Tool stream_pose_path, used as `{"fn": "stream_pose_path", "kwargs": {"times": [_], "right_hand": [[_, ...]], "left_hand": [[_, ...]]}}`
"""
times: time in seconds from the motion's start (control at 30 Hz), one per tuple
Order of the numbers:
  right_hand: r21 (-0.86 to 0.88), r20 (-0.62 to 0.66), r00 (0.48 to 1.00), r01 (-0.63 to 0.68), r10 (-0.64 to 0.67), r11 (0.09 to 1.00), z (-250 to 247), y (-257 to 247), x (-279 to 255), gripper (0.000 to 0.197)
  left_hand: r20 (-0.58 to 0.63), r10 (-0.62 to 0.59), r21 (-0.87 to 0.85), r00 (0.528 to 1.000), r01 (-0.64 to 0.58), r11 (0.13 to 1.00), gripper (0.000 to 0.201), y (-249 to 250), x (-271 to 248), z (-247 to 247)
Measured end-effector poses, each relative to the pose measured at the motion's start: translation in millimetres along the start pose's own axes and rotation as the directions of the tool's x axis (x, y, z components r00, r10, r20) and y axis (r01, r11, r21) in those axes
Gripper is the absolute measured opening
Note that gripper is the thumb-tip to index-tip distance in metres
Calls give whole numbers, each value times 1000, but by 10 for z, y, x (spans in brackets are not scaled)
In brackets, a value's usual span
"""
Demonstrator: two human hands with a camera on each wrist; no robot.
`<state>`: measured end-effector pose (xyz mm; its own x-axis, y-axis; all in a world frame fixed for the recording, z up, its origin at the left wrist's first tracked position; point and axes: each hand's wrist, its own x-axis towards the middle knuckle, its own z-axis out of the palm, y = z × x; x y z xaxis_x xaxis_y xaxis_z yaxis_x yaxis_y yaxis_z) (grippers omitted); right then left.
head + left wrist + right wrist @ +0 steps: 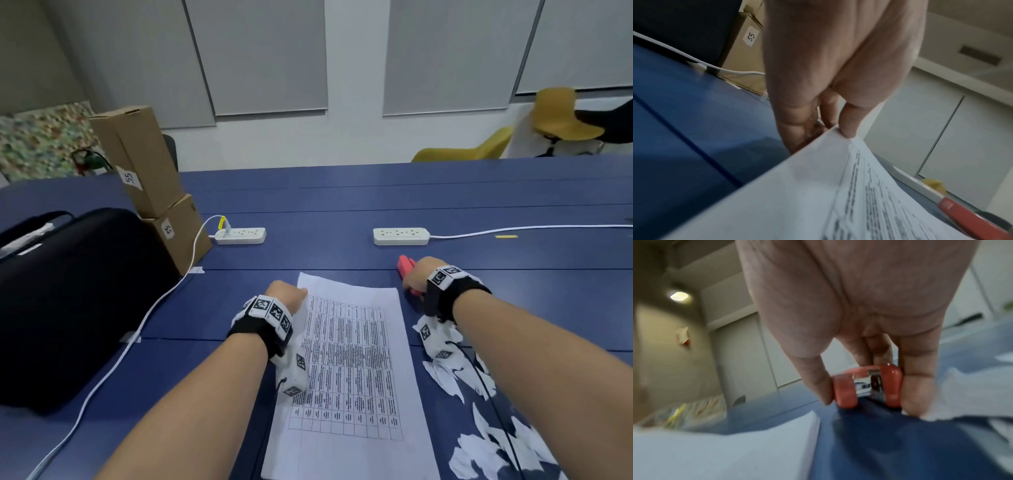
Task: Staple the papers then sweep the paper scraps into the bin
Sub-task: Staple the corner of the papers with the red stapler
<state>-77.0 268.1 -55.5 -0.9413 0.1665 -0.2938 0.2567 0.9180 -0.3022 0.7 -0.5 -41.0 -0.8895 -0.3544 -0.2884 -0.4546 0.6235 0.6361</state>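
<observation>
Blue laminate covers the long surface (342, 205) where the person works, and a printed sheaf of papers (349, 370) lies lengthwise between the two forearms. The left hand (286, 294) has its grip on the far left corner of the papers; the left wrist view shows the thumb on top and fingers beneath (847, 123), pinching that corner so it lifts off the surface. The right hand (416, 275) reaches just past the far right corner of the papers and takes a red stapler (406, 265). From the right wrist view the grip grasps the stapler (867, 386) with the thumb on one side and the fingers (916, 386) on the other, while the stapler sits low against the blue top, its metal mouth facing the camera. I cannot tell whether it is touching the surface or just raised.

Torn white paper scraps (486, 421) are scattered to the right of the papers, under and beside the right forearm. No bin shows in any view.

Farther back two white power strips (241, 235) lie on the surface, the left one with a white cable (137, 329) running toward the near edge. A black case (68, 301) sits at the left, with stacked cardboard boxes (147, 178) behind it, each bearing a label that reads 55. Yellow chairs (561, 116) stand beyond the far edge.
</observation>
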Motion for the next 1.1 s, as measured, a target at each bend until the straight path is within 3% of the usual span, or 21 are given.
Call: {"fn": "stream_pose_path", "kwargs": {"times": [0.03,0.07,0.13,0.17,0.23,0.33,0.43,0.57,0.77,0.97,1.1], "right_hand": [[191,40,999,-23,16,981,-8,32,-6,32],[457,87,996,-54,16,888,-14,54,-27,36],[793,110,994,-85,-6,604,-74,39,-106,22],[854,82,996,-48,-43,517,-135,0,-188,14],[911,-79,978,149,-193,383,-291,-129,-426,9],[882,-333,855,431,-398,188,-570,-363,-852,23],[787,-462,692,608,-555,104,-865,-655,-1316,47],[740,-475,572,671,-669,49,-1224,-927,-1647,46],[698,-456,532,711,-714,84,-1443,-1046,-1808,41],[703,-441,502,709,-744,61,-1527,-1051,-1849,33],[705,-386,447,707,-807,54,-1536,-1075,-1879,36]], "left_hand": [[-34,45,-38,998,-46,998,39,-10,-18,14],[-49,46,-96,998,-50,994,36,-31,-25,37],[-94,80,-175,992,-96,980,28,-63,-78,59],[-138,108,-215,985,-136,967,23,-53,-113,58],[-191,190,-237,963,-233,943,21,-21,-188,18],[-294,332,-185,896,-394,900,35,96,-435,-130],[-396,489,-100,777,-567,818,40,249,-724,-345],[-467,566,-142,680,-689,710,33,494,-978,-631],[-531,597,-133,602,-755,642,26,649,-1176,-890],[-545,601,-156,584,-775,612,28,672,-1263,-927],[-538,604,-165,588,-776,608,26,681,-1317,-979]]}}
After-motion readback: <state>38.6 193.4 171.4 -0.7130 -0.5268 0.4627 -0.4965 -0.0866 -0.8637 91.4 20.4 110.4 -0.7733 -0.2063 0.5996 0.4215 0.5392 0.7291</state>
